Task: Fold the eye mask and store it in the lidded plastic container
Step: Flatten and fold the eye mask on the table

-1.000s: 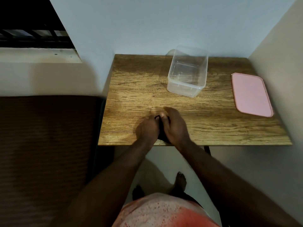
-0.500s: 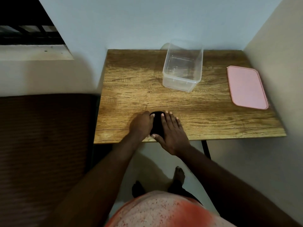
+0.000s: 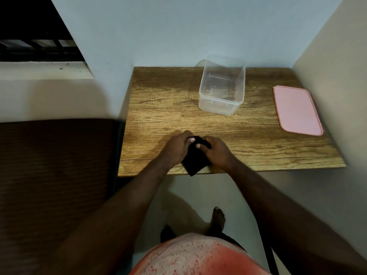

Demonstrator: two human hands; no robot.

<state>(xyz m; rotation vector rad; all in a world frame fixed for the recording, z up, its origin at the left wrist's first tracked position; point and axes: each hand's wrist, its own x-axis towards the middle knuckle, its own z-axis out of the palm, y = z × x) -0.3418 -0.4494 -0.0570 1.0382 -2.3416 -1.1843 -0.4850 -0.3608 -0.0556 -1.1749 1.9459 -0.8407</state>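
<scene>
The black eye mask [image 3: 195, 161], folded into a small dark bundle, lies at the near edge of the wooden table [image 3: 158, 108], one corner poking past the edge. My left hand [image 3: 176, 147] grips its left side and my right hand [image 3: 215, 149] grips its right side, thumbs pressed on top. The clear plastic container [image 3: 221, 86] stands open and empty at the back middle of the table, well beyond my hands. Its pink lid [image 3: 296, 110] lies flat on the table's right side, apart from the container.
Walls close in behind and to the right of the table. A dark brown ribbed surface [image 3: 55, 165] borders the table on the left. My bare feet [image 3: 218, 217] stand on the floor below the table's near edge.
My fingers were spread flat on the mask; now both hands have curled around it and the bundle sits tilted, nearer the table edge.
</scene>
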